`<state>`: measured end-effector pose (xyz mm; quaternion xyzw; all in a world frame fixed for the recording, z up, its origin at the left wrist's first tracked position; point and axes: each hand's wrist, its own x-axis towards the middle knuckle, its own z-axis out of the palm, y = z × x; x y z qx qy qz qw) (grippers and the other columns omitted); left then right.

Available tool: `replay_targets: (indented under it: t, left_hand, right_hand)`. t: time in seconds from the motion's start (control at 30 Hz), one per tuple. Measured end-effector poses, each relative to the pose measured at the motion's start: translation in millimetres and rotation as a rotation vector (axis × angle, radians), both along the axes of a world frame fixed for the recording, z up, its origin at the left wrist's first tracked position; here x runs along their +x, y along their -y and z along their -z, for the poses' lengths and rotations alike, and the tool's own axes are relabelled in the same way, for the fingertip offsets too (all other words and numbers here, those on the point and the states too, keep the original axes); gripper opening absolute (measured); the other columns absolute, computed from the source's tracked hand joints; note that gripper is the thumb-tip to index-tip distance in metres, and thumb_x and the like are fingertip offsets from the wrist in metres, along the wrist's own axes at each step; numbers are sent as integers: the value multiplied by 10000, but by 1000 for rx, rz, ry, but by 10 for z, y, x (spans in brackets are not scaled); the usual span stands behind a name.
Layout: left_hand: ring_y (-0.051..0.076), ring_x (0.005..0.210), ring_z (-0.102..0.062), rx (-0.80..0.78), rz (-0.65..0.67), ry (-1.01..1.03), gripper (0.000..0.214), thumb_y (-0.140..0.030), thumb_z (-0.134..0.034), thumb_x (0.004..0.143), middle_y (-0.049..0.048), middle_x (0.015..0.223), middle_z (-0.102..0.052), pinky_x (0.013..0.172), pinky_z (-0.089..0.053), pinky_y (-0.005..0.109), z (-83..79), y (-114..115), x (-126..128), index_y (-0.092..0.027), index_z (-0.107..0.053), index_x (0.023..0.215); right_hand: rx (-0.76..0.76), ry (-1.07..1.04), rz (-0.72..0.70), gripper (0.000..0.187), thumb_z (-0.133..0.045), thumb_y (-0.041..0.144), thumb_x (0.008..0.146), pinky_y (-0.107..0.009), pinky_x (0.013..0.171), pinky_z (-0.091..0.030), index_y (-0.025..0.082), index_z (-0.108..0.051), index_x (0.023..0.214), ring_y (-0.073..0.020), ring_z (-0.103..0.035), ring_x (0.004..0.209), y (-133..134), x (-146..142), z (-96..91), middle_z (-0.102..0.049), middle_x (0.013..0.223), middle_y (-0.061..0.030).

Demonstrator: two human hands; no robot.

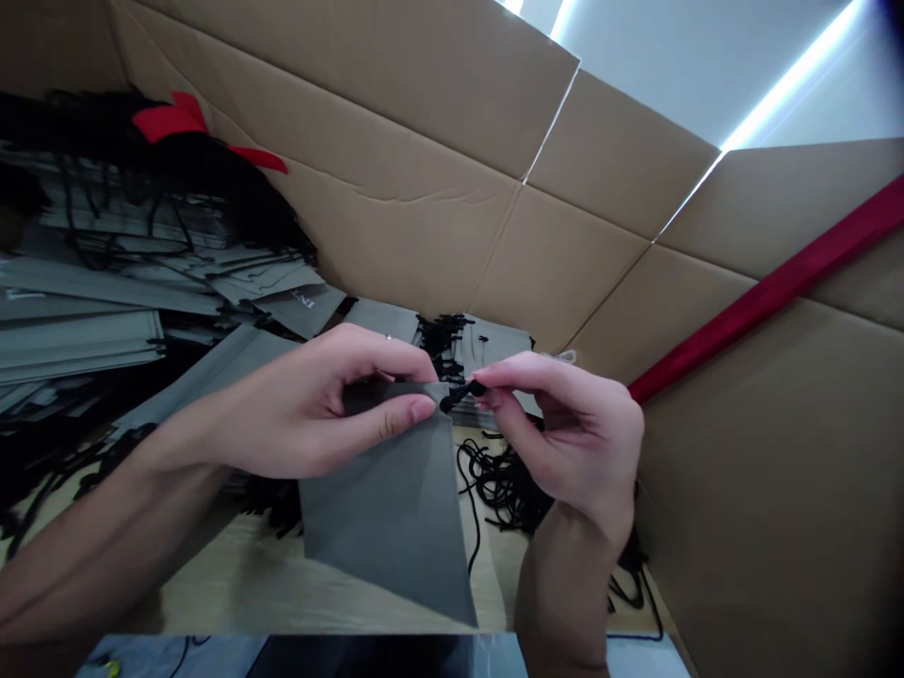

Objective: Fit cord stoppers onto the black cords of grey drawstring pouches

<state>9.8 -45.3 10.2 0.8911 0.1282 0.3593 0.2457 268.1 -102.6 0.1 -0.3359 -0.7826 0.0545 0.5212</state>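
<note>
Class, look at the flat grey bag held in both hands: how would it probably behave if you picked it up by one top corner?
The grey bag probably stays fairly stiff: held only at its top, it hangs flat with straight edges. It looks light, since the left hand supports it by a pinch. The black cord in the right hand looks floppy.

Left hand (317,405) pinches top edge of grey paper bag (395,508). Right hand (565,433), just right of bag, pinches black cord tip (459,394) at bag's top corner. Loose cords (501,485) right of bag; flat bag stacks (91,292) to its upper left.
</note>
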Motion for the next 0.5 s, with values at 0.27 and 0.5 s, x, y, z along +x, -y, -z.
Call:
replay_targets:
  t: [0.27,0.5]
  left_hand:
    - [99,648,-507,125,67,-11,223,-106,-552,1073,-40,731,-612,614,-402,212,48,-20,43,-196,-648,892]
    - [88,643,-498,138,43,19,207,-85,-565,1064,-58,730,-610,622,-410,194,25,-11,46,-197,-672,926]
  right_hand:
    - [99,-1,173,281,-721,11,958,-296,805,-642,256,-828,1044,-140,-775,858,-17,-171,31,-830,977,39]
    - [-60,-6,-20,350,-724,45,978,-370,906,-672,259,-817,1239,-199,-799,1007,-6,-64,6,-839,1147,-22]
